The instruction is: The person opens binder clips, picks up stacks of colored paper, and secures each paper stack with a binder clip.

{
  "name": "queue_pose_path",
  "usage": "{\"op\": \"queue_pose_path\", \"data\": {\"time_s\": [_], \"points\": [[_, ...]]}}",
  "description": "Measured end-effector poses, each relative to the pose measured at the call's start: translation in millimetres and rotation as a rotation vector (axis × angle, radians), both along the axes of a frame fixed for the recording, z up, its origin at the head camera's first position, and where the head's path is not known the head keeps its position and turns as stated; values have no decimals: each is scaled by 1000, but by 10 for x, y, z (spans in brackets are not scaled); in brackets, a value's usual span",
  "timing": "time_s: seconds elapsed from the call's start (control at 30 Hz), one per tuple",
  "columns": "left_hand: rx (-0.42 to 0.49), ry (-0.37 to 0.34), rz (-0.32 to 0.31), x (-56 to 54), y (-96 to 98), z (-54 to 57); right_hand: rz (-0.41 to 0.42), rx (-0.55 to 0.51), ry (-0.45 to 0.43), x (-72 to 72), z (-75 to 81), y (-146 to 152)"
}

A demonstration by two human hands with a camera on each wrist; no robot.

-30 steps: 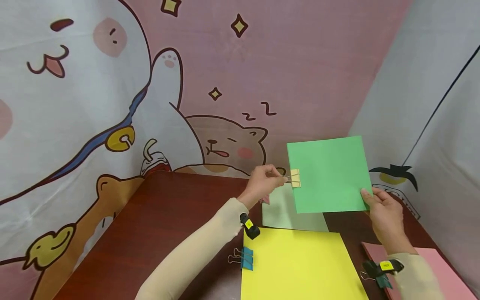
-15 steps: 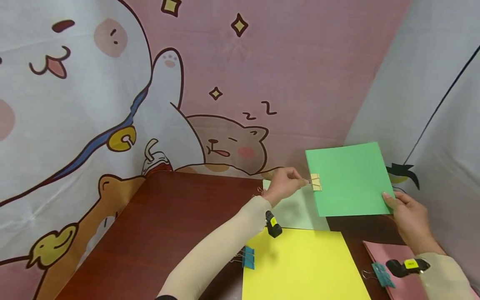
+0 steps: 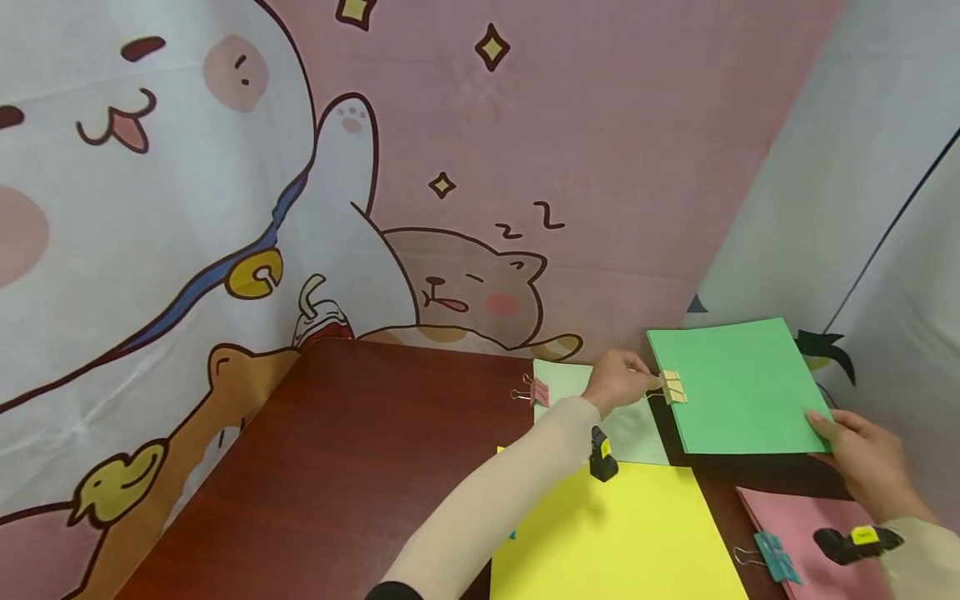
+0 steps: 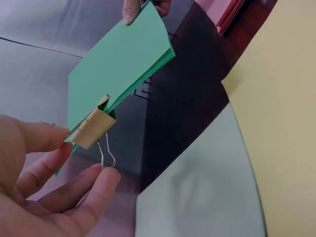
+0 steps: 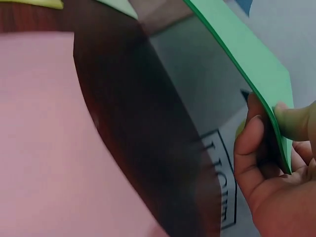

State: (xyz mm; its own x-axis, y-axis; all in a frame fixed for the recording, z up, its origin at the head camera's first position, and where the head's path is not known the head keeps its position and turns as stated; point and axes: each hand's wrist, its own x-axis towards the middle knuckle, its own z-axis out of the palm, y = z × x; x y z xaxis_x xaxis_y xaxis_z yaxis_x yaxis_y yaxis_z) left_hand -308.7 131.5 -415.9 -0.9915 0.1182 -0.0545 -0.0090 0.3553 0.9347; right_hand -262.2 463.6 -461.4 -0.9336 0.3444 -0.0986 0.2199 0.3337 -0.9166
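Note:
A stack of green paper is held up, tilted, over the back right of the table. A yellow binder clip bites its left edge. My left hand holds the clip by its wire handles; in the left wrist view the fingers of that hand lie around the handles, one against the clip's face, the other hanging free of the paper. My right hand pinches the stack's lower right corner, thumb on top. In the right wrist view the curled fingers of this hand sit beneath the green sheets.
Pale green paper with a pink binder clip lies at the back. Nearer is yellow paper, its blue clip mostly behind my left sleeve. Pink paper with a teal clip lies right. A printed cloth hangs behind the table.
Both hands have carried the clipped green stack to the right and lower, toward the table's back right. It tips flatter now. The pink clip at the back has come into full view.

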Motion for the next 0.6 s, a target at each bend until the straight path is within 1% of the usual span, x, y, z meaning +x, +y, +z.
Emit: {"op": "queue_pose_path", "data": {"time_s": [0.07, 0.1, 0.13, 0.23, 0.3, 0.43, 0.5, 0.6], "points": [[-7, -9, 0, -1, 68, -26, -28, 53, -39, -29, -42, 57], [-9, -13, 0, -2, 103, -42, -38, 109, -62, -42, -64, 83], [-19, -15, 0, -2, 139, -58, -44, 134, -85, -55, -87, 115], [-56, -15, 1, -5, 228, -111, -61, 164, -148, -94, -167, 195], [-77, -14, 3, -10, 283, -159, -64, 175, -175, -123, -243, 256], [-119, -19, 8, -7, 354, -210, -42, 188, -197, -129, -329, 313], [-152, -19, 12, -4, 382, -206, -31, 200, -192, -110, -324, 306], [-227, -17, 21, -9, 431, -203, -12, 243, -209, -81, -307, 296]]}}
